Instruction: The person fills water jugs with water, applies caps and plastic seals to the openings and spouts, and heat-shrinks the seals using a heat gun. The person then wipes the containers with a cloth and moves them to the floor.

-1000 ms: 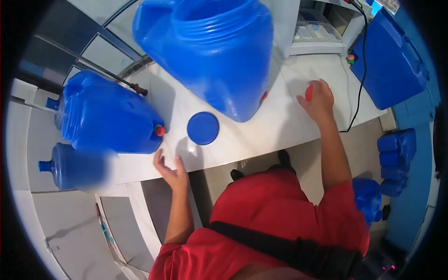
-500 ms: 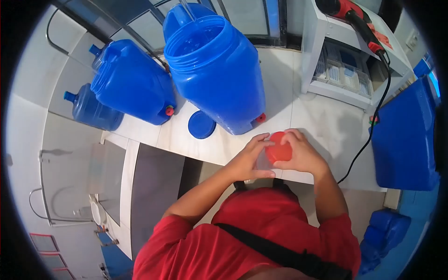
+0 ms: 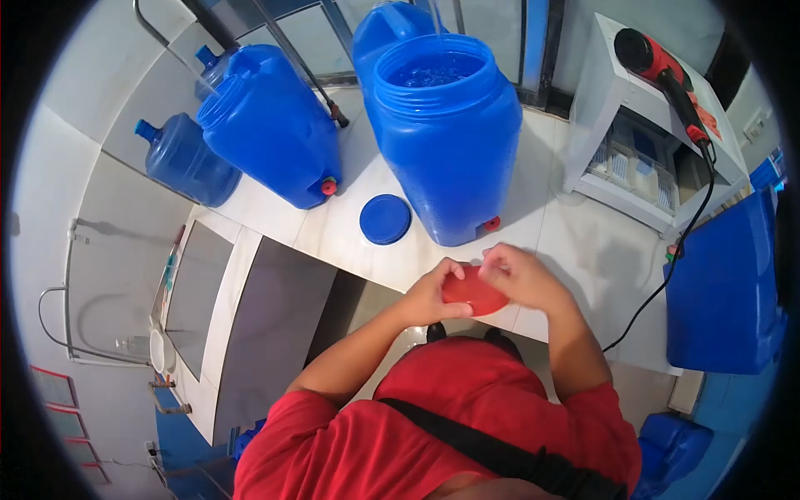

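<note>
Just off the counter's front edge, my left hand (image 3: 435, 293) is closed around the side of a small round tub with a red lid (image 3: 473, 292). Its thumb lies along the near rim and its fingertips are at the far rim. My right hand (image 3: 518, 277) has its fingers curled at the lid's right edge; its thumb is partly hidden. The tub's body is hidden beneath the lid. Beyond my hands stands a large open blue water container (image 3: 454, 150) with a red tap, and water streams into its mouth. A round blue cap (image 3: 385, 219) lies on the counter.
Another blue container (image 3: 271, 129) and a clear blue bottle (image 3: 190, 158) stand at left. A white cabinet (image 3: 621, 196) at right carries a red-and-black heat gun (image 3: 658, 71), whose cord trails across the counter (image 3: 575, 250). A blue container (image 3: 721, 292) stands far right.
The tub has tilted so the red lid faces up more fully, and its clear side no longer shows. My right hand has shifted to the lid's far-right edge. The view has turned slightly.
</note>
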{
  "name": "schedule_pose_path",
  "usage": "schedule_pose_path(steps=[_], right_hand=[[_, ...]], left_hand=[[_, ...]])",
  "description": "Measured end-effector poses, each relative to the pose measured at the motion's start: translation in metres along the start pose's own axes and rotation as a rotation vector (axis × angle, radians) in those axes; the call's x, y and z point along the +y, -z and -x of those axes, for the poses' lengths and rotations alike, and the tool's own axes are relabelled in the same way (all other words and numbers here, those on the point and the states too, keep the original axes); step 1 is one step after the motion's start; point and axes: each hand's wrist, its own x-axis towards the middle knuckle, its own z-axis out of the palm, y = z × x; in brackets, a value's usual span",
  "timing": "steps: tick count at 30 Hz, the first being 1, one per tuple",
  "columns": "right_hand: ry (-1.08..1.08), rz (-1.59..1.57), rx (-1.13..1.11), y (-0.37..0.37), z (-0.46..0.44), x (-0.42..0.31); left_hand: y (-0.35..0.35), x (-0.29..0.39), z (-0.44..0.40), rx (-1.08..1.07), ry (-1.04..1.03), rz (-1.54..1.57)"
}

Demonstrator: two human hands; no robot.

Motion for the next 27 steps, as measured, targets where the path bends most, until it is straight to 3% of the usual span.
schedule_pose_path(steps=[2,4,6,8,9,11,15,17,18,20,27], right_hand=[[-0.125,-0.014,0.205,0.019,-0.022,0.004],[-0.128,0.249,0.485,0.046,-0.056,0.013],[0.0,0.337,0.641,0.064,-0.106,0.04],[0.297,0.621,0.699,0.077,-0.155,0.068],[0.298,0.625,0.705,0.081,-0.171,0.068],[0.122,0.934,0.455,0.082,-0.193,0.064],[0.164,1.083,0.418,0.079,-0.203,0.08],[0.032,1.135,0.338,0.076,-0.199,0.083],[0.035,1.135,0.339,0.073,-0.196,0.078],[-0.195,0.935,0.303,0.068,-0.19,0.07],[0.0,0.722,0.589,0.077,-0.138,0.051]], left_hand=[[0.014,-0.005,0.015,0.047,0.007,0.182],[0.039,0.01,0.037,0.053,0.017,0.247],[0.068,0.033,0.057,0.079,0.018,0.294],[0.097,0.059,0.073,0.142,-0.008,0.253],[0.11,0.072,0.08,0.186,-0.021,0.228],[0.132,0.108,0.089,0.278,-0.041,0.137],[0.156,0.159,0.102,0.433,-0.141,0.011],[0.161,0.181,0.104,0.536,-0.25,-0.159],[0.162,0.19,0.104,0.579,-0.271,-0.217],[0.167,0.201,0.101,0.604,-0.306,-0.287],[0.156,0.195,0.1,0.615,-0.334,-0.455]])
